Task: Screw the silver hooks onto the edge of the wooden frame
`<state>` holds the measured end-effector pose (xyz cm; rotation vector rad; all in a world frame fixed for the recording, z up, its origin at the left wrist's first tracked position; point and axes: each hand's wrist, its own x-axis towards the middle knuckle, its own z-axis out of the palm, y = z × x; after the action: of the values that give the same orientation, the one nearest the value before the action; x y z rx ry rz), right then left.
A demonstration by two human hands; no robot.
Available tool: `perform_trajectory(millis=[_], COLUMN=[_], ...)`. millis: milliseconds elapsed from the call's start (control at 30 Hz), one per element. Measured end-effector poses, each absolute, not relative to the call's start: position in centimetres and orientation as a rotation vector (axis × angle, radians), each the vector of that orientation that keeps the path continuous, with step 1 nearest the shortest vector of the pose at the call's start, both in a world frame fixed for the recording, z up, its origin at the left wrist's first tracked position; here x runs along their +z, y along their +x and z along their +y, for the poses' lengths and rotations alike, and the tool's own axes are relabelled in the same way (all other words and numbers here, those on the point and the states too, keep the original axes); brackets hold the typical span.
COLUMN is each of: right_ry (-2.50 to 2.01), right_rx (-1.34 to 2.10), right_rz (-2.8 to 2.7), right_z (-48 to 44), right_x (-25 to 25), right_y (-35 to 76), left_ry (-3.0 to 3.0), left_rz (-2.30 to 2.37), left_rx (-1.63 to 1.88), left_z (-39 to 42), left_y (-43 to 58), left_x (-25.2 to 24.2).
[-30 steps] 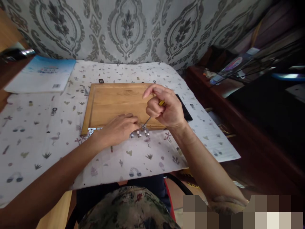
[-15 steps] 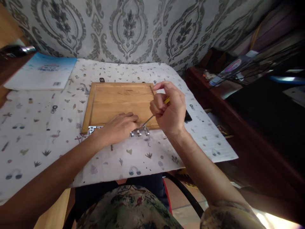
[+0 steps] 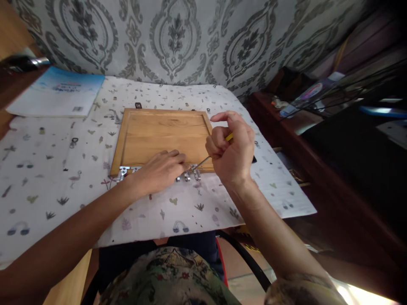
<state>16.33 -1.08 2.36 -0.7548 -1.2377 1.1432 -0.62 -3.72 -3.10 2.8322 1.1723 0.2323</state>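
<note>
A framed wooden panel [image 3: 168, 133] lies flat on the cloth, with metal hinges [image 3: 194, 173] along its near edge. My right hand [image 3: 233, 146] is closed round the yellow handle of a screwdriver [image 3: 229, 137], index finger raised and curved. The slim shaft slants down left to the right-hand hinge. My left hand [image 3: 160, 171] rests over the panel's near edge with bent fingers closed at that hinge, beside the screwdriver tip. Those fingers hide the exact contact and any screw. Another metal hinge [image 3: 123, 172] shows at the panel's left corner, partly behind my left wrist.
A patterned white cloth [image 3: 79, 169] covers the table. A blue and white book [image 3: 63, 93] lies at the back left. Beyond the table hangs a grey patterned curtain [image 3: 174, 38]. To the right, a dark red desk [image 3: 305, 144] carries a clear bottle [image 3: 313, 93] and cables.
My right hand has shifted slightly right and down with the screwdriver, whose tip stays at the hinge. My left hand keeps its place on the panel edge; the view has moved a little.
</note>
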Motion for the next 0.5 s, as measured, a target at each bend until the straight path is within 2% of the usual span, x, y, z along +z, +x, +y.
perform_trajectory(millis=[500], right_ry=[-0.818], right_rx=[1.093], right_rz=[-1.263], right_z=[-1.06], right_x=[2.04], right_y=[16.66], left_ry=[2.86], left_rz=[1.154], left_rx=[0.262], left_z=[-3.65], left_y=[-0.77], left_x=[-3.26])
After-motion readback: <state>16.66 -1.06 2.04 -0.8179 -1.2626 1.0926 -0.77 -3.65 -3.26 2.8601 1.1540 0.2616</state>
